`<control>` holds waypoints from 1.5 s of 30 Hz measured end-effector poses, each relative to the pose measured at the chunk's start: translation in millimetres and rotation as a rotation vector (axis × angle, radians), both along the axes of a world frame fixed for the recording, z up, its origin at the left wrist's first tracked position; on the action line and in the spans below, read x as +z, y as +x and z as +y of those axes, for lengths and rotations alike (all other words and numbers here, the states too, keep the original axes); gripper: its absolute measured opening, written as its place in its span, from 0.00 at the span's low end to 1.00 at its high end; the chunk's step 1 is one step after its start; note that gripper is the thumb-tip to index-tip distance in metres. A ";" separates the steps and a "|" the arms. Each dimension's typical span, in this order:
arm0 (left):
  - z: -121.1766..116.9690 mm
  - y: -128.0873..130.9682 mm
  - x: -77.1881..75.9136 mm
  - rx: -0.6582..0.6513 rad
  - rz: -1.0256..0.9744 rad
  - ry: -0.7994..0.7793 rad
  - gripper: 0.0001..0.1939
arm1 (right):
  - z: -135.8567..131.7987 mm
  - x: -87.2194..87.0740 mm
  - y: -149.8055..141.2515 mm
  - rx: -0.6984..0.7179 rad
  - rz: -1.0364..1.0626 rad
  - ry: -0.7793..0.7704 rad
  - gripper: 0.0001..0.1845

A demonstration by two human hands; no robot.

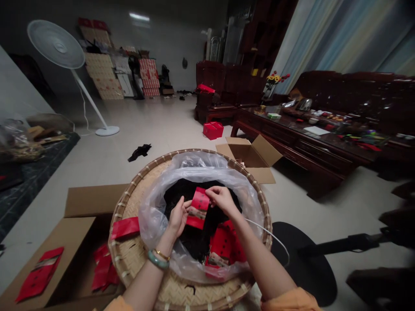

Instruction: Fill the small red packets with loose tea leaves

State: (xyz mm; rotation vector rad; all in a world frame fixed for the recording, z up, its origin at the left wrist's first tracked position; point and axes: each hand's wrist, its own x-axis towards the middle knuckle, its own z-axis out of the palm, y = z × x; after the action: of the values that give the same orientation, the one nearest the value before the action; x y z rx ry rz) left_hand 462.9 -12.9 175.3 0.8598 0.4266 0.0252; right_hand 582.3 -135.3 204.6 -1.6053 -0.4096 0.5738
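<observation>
We hold a red packet [199, 207] over the plastic bag [153, 207] on the bamboo tray [131, 259]: left hand [178, 217] grip loosely closed on its left edge, right hand [223, 200] grip pinched at its far right corner. Beyond, right: open cardboard box [267, 152]. Far left: pedestal fan [56, 44].

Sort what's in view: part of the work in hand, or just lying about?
Likely in use: red packet in left hand and right hand; plastic bag, its dark contents; woven tray; carton of red packets at left.

Seemingly just around: white fan; red box; black item on floor; flowers.
</observation>
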 end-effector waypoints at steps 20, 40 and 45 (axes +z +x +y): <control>-60.5 -9.5 -13.2 -0.420 -0.535 1.782 0.20 | -21.8 15.1 -3.2 0.197 0.309 0.304 0.17; -7.4 5.7 -4.1 0.184 -0.129 0.515 0.22 | -15.3 -11.1 -19.1 0.221 -0.359 -0.029 0.15; -7.9 1.8 -0.4 0.070 -0.083 0.544 0.18 | -8.3 -15.6 -21.5 0.169 -0.726 -0.158 0.20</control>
State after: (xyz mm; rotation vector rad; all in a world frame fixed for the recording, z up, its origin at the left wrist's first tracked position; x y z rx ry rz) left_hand 464.8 -20.8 175.0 1.3732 0.3758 0.2506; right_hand 560.8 -143.6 189.0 -1.9166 -1.0655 0.1253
